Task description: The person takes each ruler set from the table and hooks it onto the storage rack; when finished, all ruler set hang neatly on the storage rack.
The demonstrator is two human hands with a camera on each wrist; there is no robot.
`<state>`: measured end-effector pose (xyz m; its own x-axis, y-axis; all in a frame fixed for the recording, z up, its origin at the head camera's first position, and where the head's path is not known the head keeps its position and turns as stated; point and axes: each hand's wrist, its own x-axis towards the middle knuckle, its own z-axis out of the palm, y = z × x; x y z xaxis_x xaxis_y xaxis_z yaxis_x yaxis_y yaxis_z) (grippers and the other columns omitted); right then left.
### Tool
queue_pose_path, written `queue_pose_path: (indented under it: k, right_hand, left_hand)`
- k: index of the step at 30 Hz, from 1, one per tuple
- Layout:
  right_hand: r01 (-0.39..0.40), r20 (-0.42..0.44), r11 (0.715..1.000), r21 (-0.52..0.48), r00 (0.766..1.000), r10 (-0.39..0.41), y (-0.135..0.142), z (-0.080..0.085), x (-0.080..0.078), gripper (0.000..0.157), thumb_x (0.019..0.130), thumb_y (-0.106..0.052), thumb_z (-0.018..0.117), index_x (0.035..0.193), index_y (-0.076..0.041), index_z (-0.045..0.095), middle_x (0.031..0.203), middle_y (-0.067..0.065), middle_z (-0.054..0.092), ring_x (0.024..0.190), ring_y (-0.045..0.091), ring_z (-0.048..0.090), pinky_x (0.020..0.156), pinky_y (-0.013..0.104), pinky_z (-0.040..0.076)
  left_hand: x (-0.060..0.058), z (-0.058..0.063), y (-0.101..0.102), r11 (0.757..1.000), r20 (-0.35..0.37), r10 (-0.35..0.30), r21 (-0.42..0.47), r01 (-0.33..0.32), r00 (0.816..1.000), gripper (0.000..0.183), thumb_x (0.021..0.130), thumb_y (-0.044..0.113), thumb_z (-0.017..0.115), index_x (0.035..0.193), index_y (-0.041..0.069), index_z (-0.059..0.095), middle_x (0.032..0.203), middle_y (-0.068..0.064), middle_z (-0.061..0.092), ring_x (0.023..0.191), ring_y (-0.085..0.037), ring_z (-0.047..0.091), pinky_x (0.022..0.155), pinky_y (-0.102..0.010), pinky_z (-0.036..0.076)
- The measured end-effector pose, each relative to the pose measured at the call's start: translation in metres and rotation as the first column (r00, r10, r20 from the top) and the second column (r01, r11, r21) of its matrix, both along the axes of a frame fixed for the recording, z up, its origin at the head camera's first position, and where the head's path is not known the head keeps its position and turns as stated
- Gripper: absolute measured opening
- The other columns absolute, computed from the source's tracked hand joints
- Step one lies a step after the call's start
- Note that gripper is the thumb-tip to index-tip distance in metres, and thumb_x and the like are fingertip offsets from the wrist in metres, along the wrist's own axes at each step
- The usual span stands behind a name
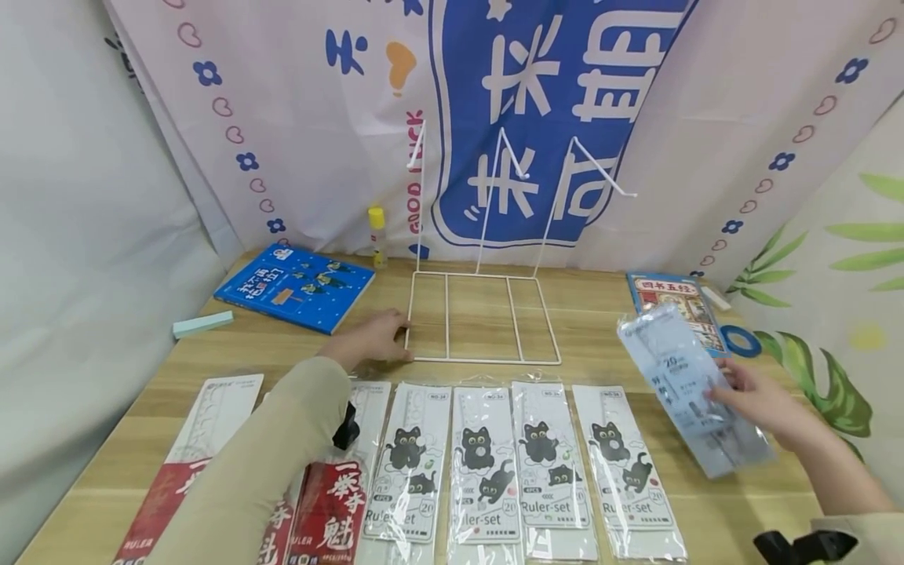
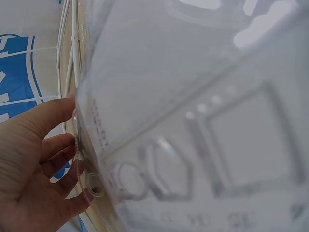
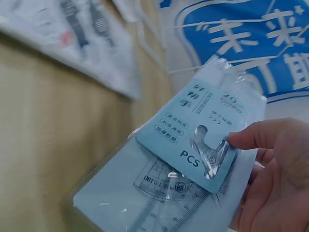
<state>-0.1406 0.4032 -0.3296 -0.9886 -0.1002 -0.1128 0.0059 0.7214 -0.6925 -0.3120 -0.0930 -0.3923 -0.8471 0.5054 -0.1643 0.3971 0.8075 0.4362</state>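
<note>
The light-blue ruler packet (image 1: 674, 373) is in the right hand (image 1: 759, 400), at about 4 o'clock from the wire rack (image 1: 487, 361), and appears to be off the counter (image 1: 586, 314). That hand is closed to a pinch: the thumb lies on the front at the packet's 3 o'clock edge, the other fingers tucked behind. The left hand (image 1: 367, 337) is at the rack's 8 o'clock corner, its fingers spread and slightly bent, the tips resting against the wire.

The packet looks very light. Its plastic sleeve (image 3: 248, 84) is probably slick and limp at the ends, where it shines and crinkles, so a grip out there could slide or let the packet swing. The middle should be firmer, since a printed card (image 3: 193, 116) and clear rulers (image 3: 164, 186) back the film; the rulers look thin and may crack if bent hard. The best hold is likely the present one, a flat pinch partway along the long edge with the thumb over the card, firm but without folding it. The cat packets (image 1: 486, 463) at the rack's 6 o'clock and the red packets (image 1: 335, 510) near 7 o'clock look similarly slippery.
</note>
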Motion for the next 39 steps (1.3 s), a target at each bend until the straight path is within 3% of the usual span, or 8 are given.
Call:
queue_pose_path:
  k: [2,6,9,12,21,28,35,39]
  right_hand:
    - [-0.016,-0.091,1.0,-0.007,0.996,0.016,-0.003,0.017,-0.005,0.032,0.09,-0.004,0.049,0.117,0.009,0.037,0.094,0.023,0.06,0.074,0.014,0.061,0.06,0.032,0.052]
    - [-0.014,-0.247,1.0,0.004,0.969,0.015,-0.012,0.052,-0.014,0.028,0.091,-0.005,0.049,0.116,0.005,0.041,0.092,0.002,0.064,0.076,0.006,0.06,0.062,0.026,0.051]
    - [0.007,-0.311,1.0,0.01,0.95,-0.004,-0.022,0.073,-0.019,0.023,0.091,-0.006,0.05,0.112,0.0,0.044,0.089,-0.018,0.06,0.077,0.001,0.059,0.061,0.022,0.05]
    - [0.02,-0.342,0.999,0.036,0.94,-0.007,-0.033,0.088,-0.023,0.022,0.091,-0.008,0.051,0.112,-0.002,0.045,0.09,-0.024,0.057,0.078,0.0,0.058,0.06,0.022,0.049]
    - [0.05,-0.321,0.994,0.094,0.947,-0.017,-0.048,0.104,-0.035,0.031,0.092,-0.015,0.05,0.119,-0.004,0.041,0.106,0.025,0.057,0.075,-0.002,0.057,0.066,0.049,0.051]
    - [0.058,-0.291,0.995,0.075,0.956,-0.034,-0.047,0.102,-0.047,0.032,0.093,-0.02,0.049,0.119,-0.005,0.039,0.109,0.028,0.055,0.075,0.0,0.058,0.067,0.055,0.049]
    - [0.048,-0.264,0.992,0.116,0.964,-0.016,-0.056,0.102,-0.075,0.038,0.094,-0.024,0.045,0.123,-0.001,0.037,0.115,0.032,0.051,0.094,0.042,0.056,0.071,0.058,0.047]
    - [0.074,-0.214,0.992,0.105,0.975,-0.05,-0.061,0.101,-0.097,0.046,0.095,-0.029,0.043,0.129,-0.001,0.032,0.12,0.032,0.046,0.101,0.048,0.051,0.075,0.061,0.044]
  left_hand:
    - [0.0,0.0,0.0,1.0,0.01,0.015,-0.007,-0.015,1.0,0.063,0.077,0.025,0.071,0.127,-0.004,0.046,0.126,-0.021,0.044,0.117,-0.033,0.04,0.101,-0.043,0.03]
    - [-0.001,-0.002,-0.001,1.0,0.011,0.024,-0.014,-0.024,1.0,0.063,0.077,0.025,0.071,0.128,-0.003,0.046,0.129,-0.021,0.041,0.12,-0.034,0.037,0.102,-0.044,0.028]
    - [-0.002,-0.003,-0.001,1.0,0.005,0.015,-0.01,-0.015,1.0,0.063,0.077,0.026,0.071,0.128,-0.003,0.045,0.13,-0.021,0.041,0.12,-0.035,0.037,0.102,-0.044,0.028]
    - [-0.002,-0.004,-0.002,1.0,0.006,0.016,-0.003,-0.015,1.0,0.064,0.077,0.026,0.071,0.128,-0.002,0.046,0.129,-0.02,0.042,0.12,-0.034,0.038,0.102,-0.044,0.028]
    - [0.0,-0.003,-0.003,1.0,-0.021,-0.001,0.01,0.001,1.0,0.063,0.076,0.025,0.072,0.125,-0.004,0.047,0.125,-0.021,0.044,0.116,-0.034,0.041,0.101,-0.043,0.031]
    - [0.0,-0.003,-0.003,1.0,-0.026,-0.01,0.018,0.01,1.0,0.063,0.076,0.026,0.072,0.125,-0.004,0.047,0.122,-0.019,0.046,0.113,-0.032,0.043,0.099,-0.043,0.032]
    - [-0.001,-0.003,-0.004,1.0,-0.027,-0.004,0.004,0.004,1.0,0.062,0.076,0.026,0.072,0.125,-0.003,0.048,0.124,-0.02,0.045,0.116,-0.033,0.041,0.101,-0.042,0.031]
    - [0.0,-0.004,-0.002,1.0,-0.025,-0.003,-0.018,0.003,1.0,0.061,0.077,0.028,0.071,0.125,-0.002,0.048,0.125,-0.018,0.044,0.116,-0.032,0.041,0.101,-0.042,0.031]
